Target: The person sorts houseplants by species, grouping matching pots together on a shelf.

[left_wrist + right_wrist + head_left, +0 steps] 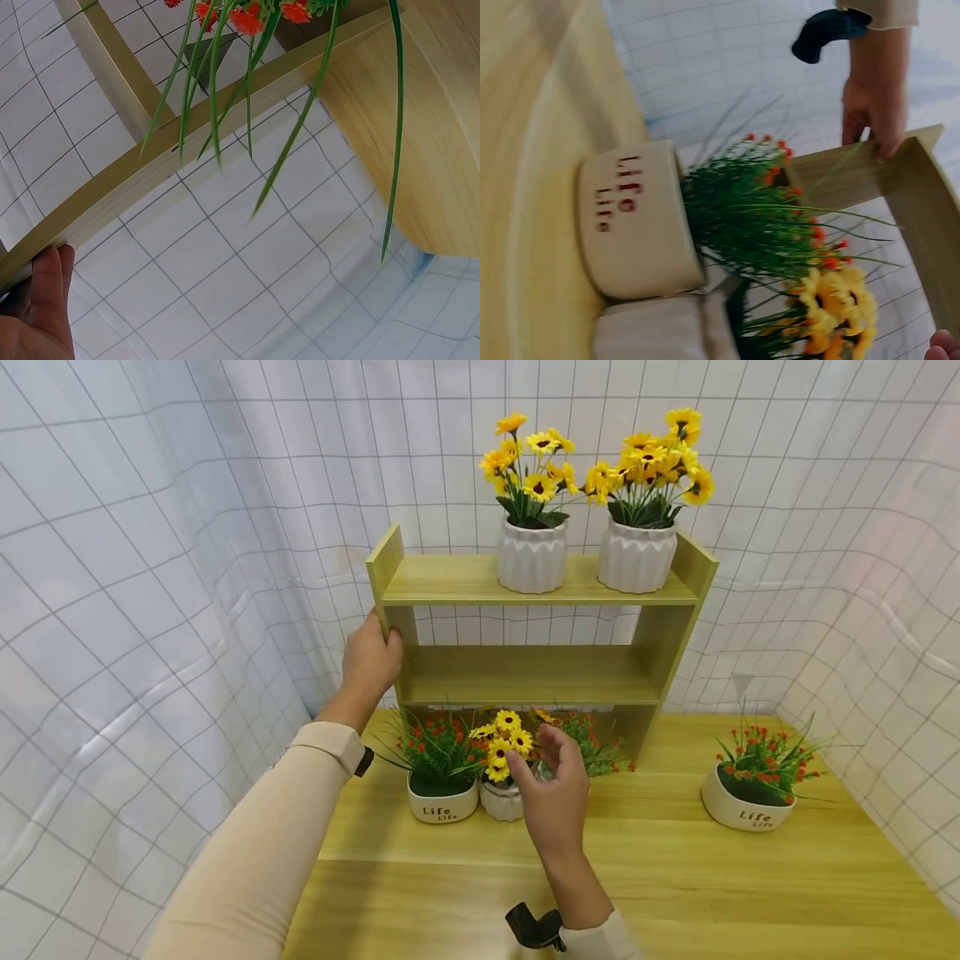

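Left hand (371, 660) at centre-left, gripping the wooden shelf (525, 675) by its side panel. Right hand (553, 793) lower centre — fingers loosely spread, holding nothing, just by the sunflower pot (502, 800) on the counter (675, 877).

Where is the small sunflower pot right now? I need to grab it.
In the head view, the sunflower pot stands on the table under the shelf, right of a Life pot, by the right hand.

head: high, facing shelf (536, 672) | wrists: close, low | shared: shelf's left post
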`<state>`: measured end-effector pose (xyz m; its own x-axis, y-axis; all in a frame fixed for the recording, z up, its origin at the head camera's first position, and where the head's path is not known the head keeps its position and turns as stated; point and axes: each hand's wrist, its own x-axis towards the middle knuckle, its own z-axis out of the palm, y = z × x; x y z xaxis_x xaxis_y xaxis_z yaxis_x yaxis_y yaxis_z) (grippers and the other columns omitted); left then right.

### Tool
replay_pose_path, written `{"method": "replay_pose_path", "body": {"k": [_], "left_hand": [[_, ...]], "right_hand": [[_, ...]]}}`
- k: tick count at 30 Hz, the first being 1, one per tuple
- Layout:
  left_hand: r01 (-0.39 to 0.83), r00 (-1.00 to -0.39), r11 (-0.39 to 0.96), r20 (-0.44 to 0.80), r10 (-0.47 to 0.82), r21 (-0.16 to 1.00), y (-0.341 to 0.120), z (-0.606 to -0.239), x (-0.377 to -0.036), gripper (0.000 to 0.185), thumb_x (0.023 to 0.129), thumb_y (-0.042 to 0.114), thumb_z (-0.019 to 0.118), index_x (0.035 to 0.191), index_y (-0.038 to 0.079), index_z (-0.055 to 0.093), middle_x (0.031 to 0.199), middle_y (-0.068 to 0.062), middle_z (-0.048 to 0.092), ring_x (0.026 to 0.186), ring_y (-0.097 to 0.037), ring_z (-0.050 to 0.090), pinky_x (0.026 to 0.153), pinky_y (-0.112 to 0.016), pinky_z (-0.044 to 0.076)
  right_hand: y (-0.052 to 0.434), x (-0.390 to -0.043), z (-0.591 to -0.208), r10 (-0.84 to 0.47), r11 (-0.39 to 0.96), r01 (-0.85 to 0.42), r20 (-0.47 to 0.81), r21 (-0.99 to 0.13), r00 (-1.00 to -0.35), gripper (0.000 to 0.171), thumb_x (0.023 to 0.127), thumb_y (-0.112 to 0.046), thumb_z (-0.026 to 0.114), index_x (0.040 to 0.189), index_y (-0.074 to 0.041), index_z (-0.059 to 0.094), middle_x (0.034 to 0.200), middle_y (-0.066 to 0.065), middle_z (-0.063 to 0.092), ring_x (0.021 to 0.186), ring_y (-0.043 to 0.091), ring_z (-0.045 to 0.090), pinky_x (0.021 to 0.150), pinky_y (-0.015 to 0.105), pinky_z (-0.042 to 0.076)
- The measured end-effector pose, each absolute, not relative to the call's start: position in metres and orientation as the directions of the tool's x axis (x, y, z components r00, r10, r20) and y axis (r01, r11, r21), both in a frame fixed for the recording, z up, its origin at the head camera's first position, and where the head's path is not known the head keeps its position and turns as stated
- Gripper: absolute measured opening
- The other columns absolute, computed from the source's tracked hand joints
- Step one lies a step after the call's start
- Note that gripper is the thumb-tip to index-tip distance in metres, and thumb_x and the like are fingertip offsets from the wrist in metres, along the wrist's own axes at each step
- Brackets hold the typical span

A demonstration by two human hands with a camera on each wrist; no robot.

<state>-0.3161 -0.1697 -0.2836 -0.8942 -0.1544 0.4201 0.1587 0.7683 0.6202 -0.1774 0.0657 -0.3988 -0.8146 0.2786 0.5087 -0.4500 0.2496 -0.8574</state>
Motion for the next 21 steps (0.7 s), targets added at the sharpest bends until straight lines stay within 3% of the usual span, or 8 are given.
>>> {"method": "replay_pose_path", "body": {"k": [6, 21], "left_hand": [[0.154, -0.899, 0.764, 0.409, -0.155, 0.627, -0.17, -0.283, -0.315, 0.035, 0.103, 0.021, 0.043, 0.133, 0.004, 0.051, 0.123, -0.025, 0.063, 0.107, -0.044, 0.062, 0.08, -0.056, 0.049], [0.159, -0.902, 0.759, 0.406, -0.149, 0.631, -0.17, -0.285, -0.318, 0.039, 0.103, 0.02, 0.043, 0.138, 0.004, 0.048, 0.125, -0.025, 0.062, 0.108, -0.044, 0.061, 0.081, -0.056, 0.049]], "right_hand": [[0.065, -0.176, -0.423, 0.234, 0.236, -0.399, 0.451, -0.886, -0.861, 0.06, 0.088, -0.033, 0.077, 0.132, -0.001, 0.054, 0.128, 0.013, 0.058, 0.119, 0.024, 0.055, 0.101, 0.044, 0.045], [0.06, -0.177, -0.474, 0.221, 0.296, -0.276, 0.347, -0.914, -0.911, 0.055, 0.088, -0.029, 0.077, 0.129, 0.001, 0.056, 0.125, 0.017, 0.059, 0.116, 0.029, 0.057, 0.096, 0.049, 0.047]]}}
